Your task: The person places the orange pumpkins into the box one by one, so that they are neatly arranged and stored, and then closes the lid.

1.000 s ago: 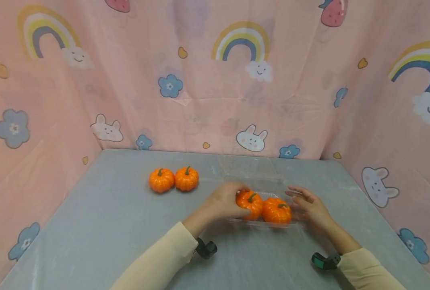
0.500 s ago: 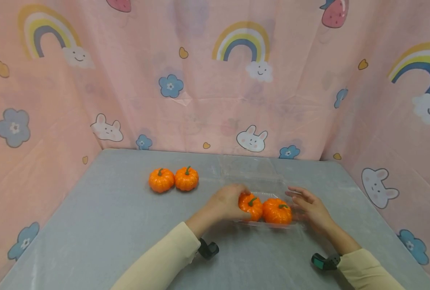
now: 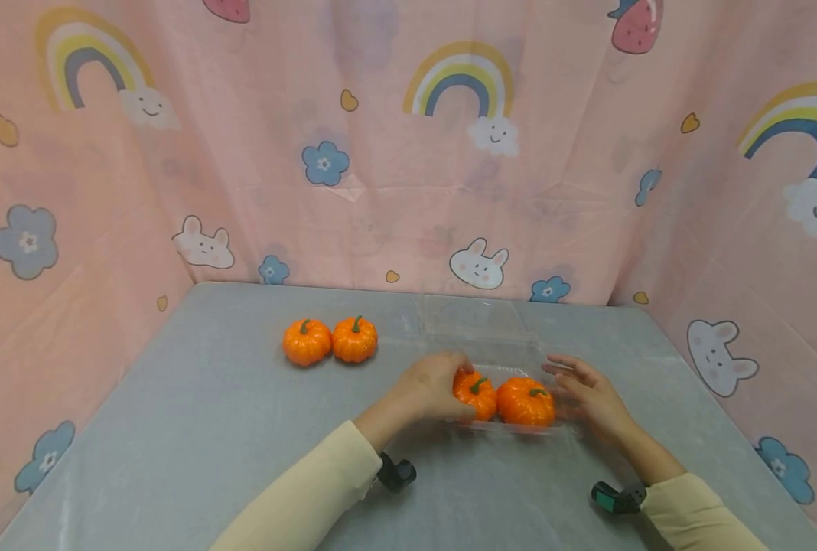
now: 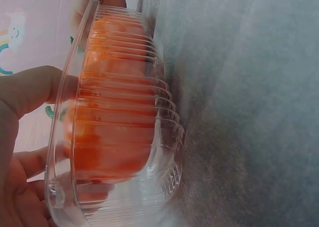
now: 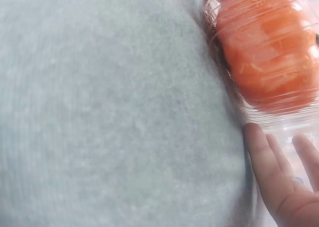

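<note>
A clear plastic clamshell box point(image 3: 512, 430) lies with its lid point(image 3: 477, 317) folded back behind it. Inside sit two small orange pumpkins with green stems, a left pumpkin point(image 3: 479, 395) and a right pumpkin point(image 3: 527, 402). My left hand point(image 3: 428, 387) holds the left pumpkin, thumb at its near side and fingers at its far side, reaching over the rim. Through the ribbed wall in the left wrist view, the held pumpkin point(image 4: 112, 147) shows low in the box. My right hand point(image 3: 596, 398) is beside the box's right end, fingers extended; in the right wrist view its fingertips are right at the wall.
Two more orange pumpkins, one point(image 3: 307, 342) beside the other point(image 3: 355, 339), stand at the back left of the grey-covered table point(image 3: 243, 444). A pink patterned curtain point(image 3: 395, 214) surrounds the back and sides. Both wrists wear black straps with devices.
The left pumpkin, in my left hand, has gone slightly lower into the box. My left hand has shifted a little to the right. The right hand has stayed in place.
</note>
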A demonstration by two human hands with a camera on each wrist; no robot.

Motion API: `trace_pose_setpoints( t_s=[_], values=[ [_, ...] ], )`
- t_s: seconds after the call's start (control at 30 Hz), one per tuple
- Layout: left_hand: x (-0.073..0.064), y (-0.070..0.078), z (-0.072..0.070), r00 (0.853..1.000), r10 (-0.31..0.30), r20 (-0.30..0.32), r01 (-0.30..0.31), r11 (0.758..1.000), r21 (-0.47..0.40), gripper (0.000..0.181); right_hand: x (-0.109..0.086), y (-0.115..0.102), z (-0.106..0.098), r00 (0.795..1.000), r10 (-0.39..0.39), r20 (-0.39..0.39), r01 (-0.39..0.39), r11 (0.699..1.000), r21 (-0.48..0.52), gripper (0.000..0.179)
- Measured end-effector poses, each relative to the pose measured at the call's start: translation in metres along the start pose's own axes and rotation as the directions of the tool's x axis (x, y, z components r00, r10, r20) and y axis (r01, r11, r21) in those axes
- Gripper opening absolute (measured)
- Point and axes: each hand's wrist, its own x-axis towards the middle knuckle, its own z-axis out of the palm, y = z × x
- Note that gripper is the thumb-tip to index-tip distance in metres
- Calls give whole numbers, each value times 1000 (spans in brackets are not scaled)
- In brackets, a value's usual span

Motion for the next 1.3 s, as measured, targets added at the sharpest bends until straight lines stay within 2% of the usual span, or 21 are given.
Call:
trace_pose_setpoints(
  t_s=[0.37, 1.0, 1.13, 1.3],
  values=[
    [1, 1, 2, 1000, -10, 24, 10, 1000, 24, 46, 0, 1, 0, 1000, 2, 8, -2, 1000, 14, 56],
    [-1, -1, 1, 1000, 1, 19, -2, 999, 53, 51, 0, 0, 0, 1000, -3, 8, 2, 1000, 22, 55],
    [-1, -2, 2, 1000, 6, 20, -7, 1000, 13, 60, 0, 0, 0, 1000, -2, 6, 1, 1000, 19, 55],
    [-2, -1, 0, 1000, 27, -5, -28, 992, -125, 66, 0, 0, 0, 1000, -1, 5, 1, 1000, 15, 54]
  ],
)
